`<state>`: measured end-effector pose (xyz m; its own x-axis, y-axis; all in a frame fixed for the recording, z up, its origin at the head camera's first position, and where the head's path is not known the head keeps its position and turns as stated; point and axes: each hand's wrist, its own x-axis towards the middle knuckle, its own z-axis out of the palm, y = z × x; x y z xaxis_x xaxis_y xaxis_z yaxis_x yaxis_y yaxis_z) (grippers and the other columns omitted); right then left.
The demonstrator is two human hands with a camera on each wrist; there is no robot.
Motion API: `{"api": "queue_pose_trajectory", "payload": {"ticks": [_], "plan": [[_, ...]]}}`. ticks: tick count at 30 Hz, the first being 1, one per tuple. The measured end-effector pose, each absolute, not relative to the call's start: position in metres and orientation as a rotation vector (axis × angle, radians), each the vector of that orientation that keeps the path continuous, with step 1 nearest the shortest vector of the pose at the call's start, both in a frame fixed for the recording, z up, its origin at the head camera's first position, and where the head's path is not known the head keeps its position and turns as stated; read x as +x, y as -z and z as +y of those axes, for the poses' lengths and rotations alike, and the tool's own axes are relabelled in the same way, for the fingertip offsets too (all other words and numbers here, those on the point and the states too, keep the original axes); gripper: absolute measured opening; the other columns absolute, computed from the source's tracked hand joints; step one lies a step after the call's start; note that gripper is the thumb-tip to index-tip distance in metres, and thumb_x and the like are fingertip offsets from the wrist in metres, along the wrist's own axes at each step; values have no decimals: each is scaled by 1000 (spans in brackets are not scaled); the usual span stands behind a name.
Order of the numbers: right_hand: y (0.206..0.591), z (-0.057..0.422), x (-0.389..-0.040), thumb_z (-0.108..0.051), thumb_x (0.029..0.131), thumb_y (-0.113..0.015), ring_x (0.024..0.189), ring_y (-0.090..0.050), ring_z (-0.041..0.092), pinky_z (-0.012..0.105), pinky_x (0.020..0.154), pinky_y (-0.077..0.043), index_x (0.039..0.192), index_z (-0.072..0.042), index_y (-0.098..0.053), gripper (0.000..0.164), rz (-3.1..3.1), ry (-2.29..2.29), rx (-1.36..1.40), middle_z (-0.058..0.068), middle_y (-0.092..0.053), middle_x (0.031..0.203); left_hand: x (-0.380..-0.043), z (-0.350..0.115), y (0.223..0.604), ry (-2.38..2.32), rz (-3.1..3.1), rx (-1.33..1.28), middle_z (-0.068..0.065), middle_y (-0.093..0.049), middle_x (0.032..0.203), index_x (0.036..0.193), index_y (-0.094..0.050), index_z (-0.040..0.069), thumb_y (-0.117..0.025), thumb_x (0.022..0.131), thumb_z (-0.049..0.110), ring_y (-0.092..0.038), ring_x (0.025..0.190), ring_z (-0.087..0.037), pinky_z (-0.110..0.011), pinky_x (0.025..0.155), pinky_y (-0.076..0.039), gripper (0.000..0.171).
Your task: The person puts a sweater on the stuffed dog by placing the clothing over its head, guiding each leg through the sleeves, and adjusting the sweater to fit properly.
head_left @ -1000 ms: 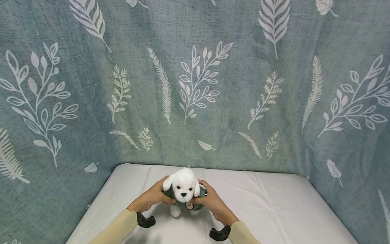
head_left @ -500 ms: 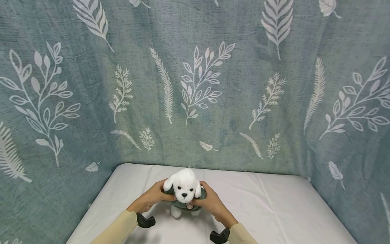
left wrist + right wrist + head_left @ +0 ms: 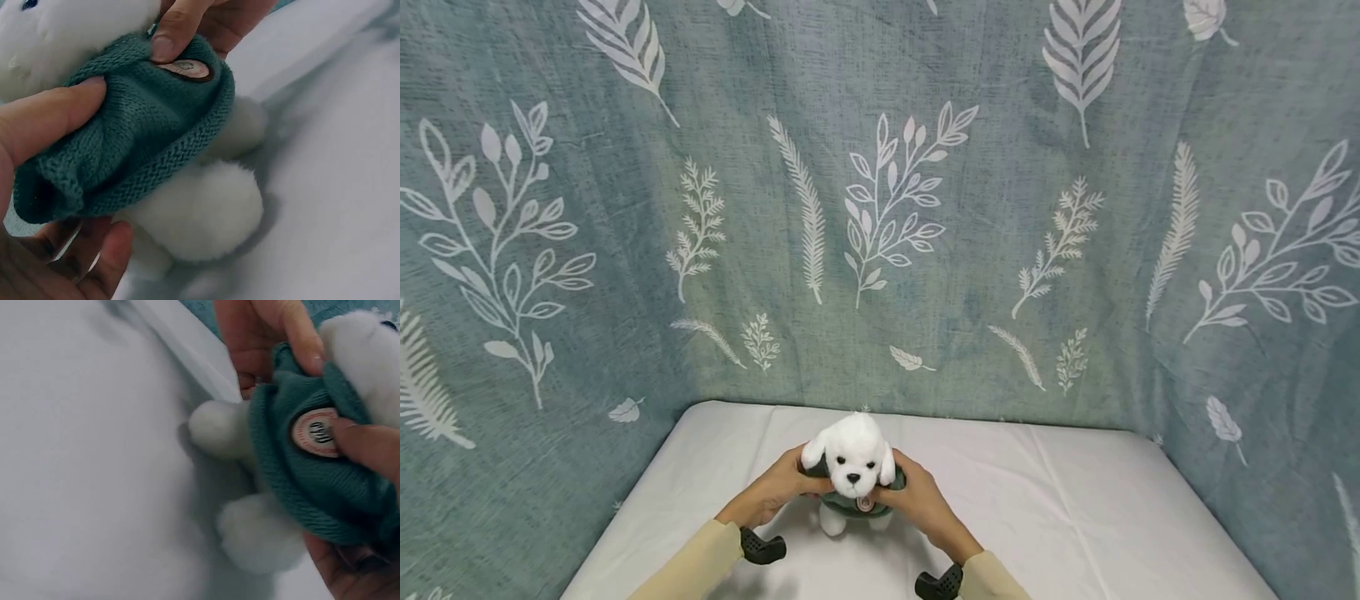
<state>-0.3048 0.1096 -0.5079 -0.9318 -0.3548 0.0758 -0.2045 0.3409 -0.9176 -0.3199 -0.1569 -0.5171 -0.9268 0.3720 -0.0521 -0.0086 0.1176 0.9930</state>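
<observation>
One plush dog [image 3: 855, 458] stood between side edges of surface [image 3: 1022, 500] | left hand [image 3: 781, 483] gripped sweater [image 3: 140, 125] | right hand [image 3: 917, 493] likewise

The left wrist view's edge cropped the toy dog's head [image 3: 69, 44] at ten o'clock; the right thumb [image 3: 370, 447] partly covered the badge [image 3: 307, 432].

The back wall [image 3: 977, 250], the left wall [image 3: 602, 342] and the right wall [image 3: 1277, 375] are all soft blue-green cloth. White leaves [image 3: 907, 358] and twigs [image 3: 1056, 242] are all over them, some big and some small. Down low is a counter [image 3: 1022, 500] with a smooth white top. It has round back corners and thin fold lines. The light is soft, and pale gray shadows lie on the white.
</observation>
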Motion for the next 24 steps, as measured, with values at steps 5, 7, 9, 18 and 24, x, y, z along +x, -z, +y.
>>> {"api": "queue_pose_trajectory", "payload": {"ticks": [5,7,9,18,24], "plan": [[506,111,-302,-39,92,-78,137,-50,33,58,106,-43,152,-19,-51,69,2414,1696,-507,8,-55,149,-318,-151,513,-1916,2118,323,-12,-57,144,149,-52,7,-87,86,26,-55,129,-32,-52,103,-46,74],[504,112,-302,-42,93,-77,136,-51,31,57,106,-44,151,-20,-51,67,2371,1720,-510,7,-55,147,-318,-150,510,-1924,2134,305,-12,-55,146,148,-52,6,-86,86,27,-50,135,-34,-57,110,-39,73],[500,112,-302,-45,93,-76,134,-52,29,55,106,-44,150,-22,-52,66,2335,1738,-506,5,-56,146,-317,-149,507,-1926,2149,298,-13,-55,144,144,-55,4,-85,87,27,-48,136,-36,-60,112,-34,69],[492,115,-299,-55,93,-72,131,-55,27,55,108,-43,147,-21,-56,66,2272,1798,-425,4,-59,143,-316,-143,490,-1911,2145,355,-14,-59,137,141,-55,-2,-78,93,35,-53,130,-32,-58,111,-36,65],[488,116,-299,-61,91,-71,127,-58,26,53,105,-45,145,-17,-58,71,2251,1806,-344,5,-61,139,-314,-136,484,-1911,2117,346,-8,-66,127,133,-61,-1,-73,95,39,-59,120,-25,-51,109,-40,56]]}}
